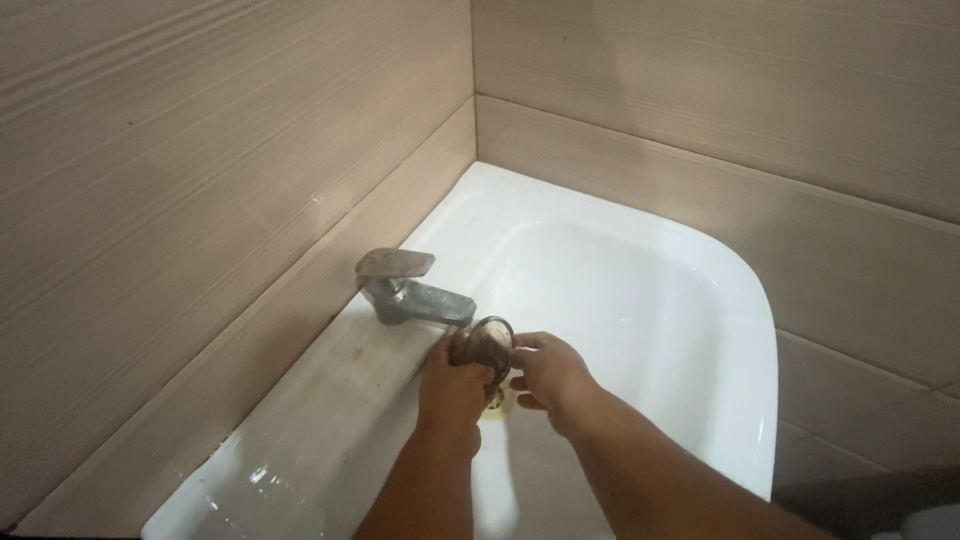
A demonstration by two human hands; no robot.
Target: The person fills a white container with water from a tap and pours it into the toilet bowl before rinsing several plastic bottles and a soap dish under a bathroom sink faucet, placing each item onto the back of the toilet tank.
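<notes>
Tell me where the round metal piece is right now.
In the head view, the round metal piece sits just left of centre, gripped between the left hand and right hand, just below the spout of the faucet over the white sink.

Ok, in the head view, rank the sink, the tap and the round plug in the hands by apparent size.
1. White sink, by far the largest.
2. Metal tap.
3. Round plug, held by the left hand and right hand; partly covered, so its size is uncertain.
</notes>
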